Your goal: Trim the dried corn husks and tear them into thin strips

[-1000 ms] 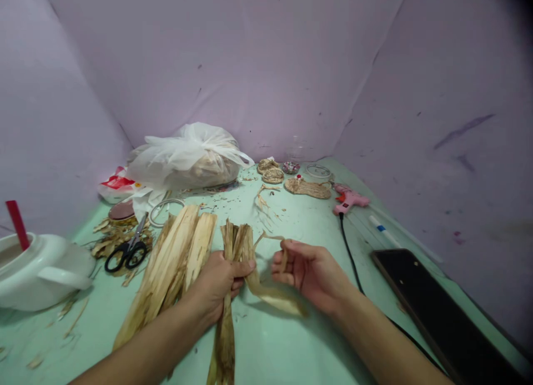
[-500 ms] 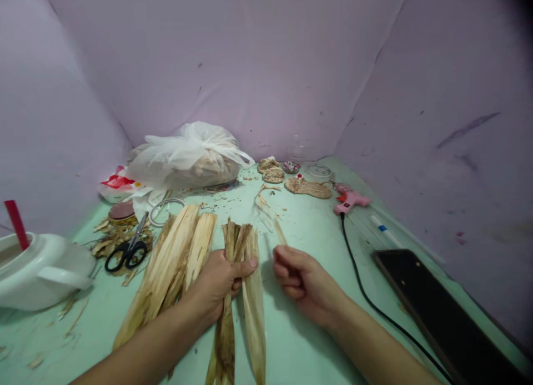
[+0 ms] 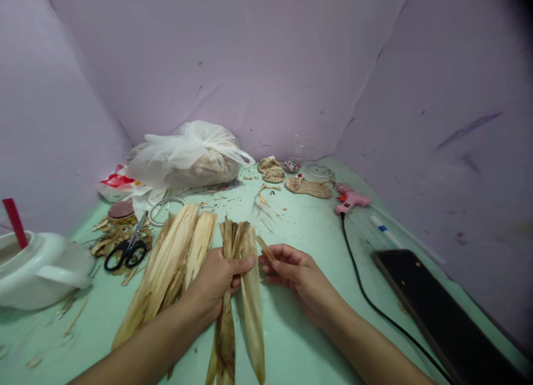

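Observation:
My left hand (image 3: 216, 282) is closed around a bundle of dried husk strips (image 3: 237, 296) that stands lengthwise on the green table (image 3: 300, 340). Its thumb presses across the top of the bundle. My right hand (image 3: 291, 271) sits just right of the bundle, fingers pinched on a thin husk strip (image 3: 265, 247) that sticks up to the left. A broader pile of dried husks (image 3: 175, 263) lies beside my left wrist, untouched.
Black-handled scissors (image 3: 126, 253) rest on husk scraps at the left, near a white pot (image 3: 37, 268) with a red stick. A white plastic bag (image 3: 187, 157) sits at the back. Woven pieces (image 3: 308, 187), a pink glue gun (image 3: 348, 199) with its black cord, and a dark phone (image 3: 433, 307) lie to the right.
The long strip my right hand was pulling away now lies straight along the bundle. My right hand has moved left, close to the bundle, holding a thin strip.

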{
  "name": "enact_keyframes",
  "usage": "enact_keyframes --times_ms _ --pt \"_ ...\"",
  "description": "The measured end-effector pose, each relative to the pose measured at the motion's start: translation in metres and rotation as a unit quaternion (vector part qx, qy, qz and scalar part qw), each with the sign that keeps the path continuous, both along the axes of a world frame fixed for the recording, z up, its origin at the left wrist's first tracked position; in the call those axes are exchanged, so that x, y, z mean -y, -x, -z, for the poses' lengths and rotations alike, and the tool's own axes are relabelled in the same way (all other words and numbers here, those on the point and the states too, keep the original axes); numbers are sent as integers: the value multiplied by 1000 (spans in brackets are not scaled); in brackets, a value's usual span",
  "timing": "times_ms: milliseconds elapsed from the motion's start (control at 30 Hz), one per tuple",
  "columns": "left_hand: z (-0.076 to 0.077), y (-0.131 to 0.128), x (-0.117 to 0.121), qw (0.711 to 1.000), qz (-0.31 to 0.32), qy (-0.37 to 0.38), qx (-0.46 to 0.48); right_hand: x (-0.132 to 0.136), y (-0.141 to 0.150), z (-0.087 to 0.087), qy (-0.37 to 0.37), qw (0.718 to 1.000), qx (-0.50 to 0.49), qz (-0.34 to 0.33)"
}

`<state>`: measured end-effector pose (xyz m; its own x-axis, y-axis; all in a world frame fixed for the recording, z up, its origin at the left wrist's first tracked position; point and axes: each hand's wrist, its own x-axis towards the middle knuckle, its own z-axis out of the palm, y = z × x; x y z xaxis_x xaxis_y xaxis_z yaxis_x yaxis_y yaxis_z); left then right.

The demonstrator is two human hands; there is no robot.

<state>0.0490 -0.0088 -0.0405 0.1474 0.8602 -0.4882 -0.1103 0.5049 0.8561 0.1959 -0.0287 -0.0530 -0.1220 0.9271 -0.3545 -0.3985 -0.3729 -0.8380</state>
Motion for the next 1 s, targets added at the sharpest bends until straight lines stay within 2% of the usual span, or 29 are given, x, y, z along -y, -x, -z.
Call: enact_keyframes --times_ms 133,267,400,567,633,900,1000 --pt "-1 1 3 999 40 -21 -8 1 0 -3 8 1000 -25 13" --pt "1 2 5 994 99 -50 -12 5 2 -7 29 999 -32 -7" --pt "1 1 6 990 120 -61 -52 7 6 -2 -17 998 -34 -54" --pt "-1 -2 8 990 100 -55 -83 6 7 10 -26 998 65 -11" --pt "-2 -4 9 992 85 -53 -78 6 7 11 -22 997 73 -12" --pt "1 -2 5 999 46 19 2 8 8 0 8 996 -42 -81" --pt "2 2 2 999 38 17 13 4 2 -3 7 995 -77 -59"
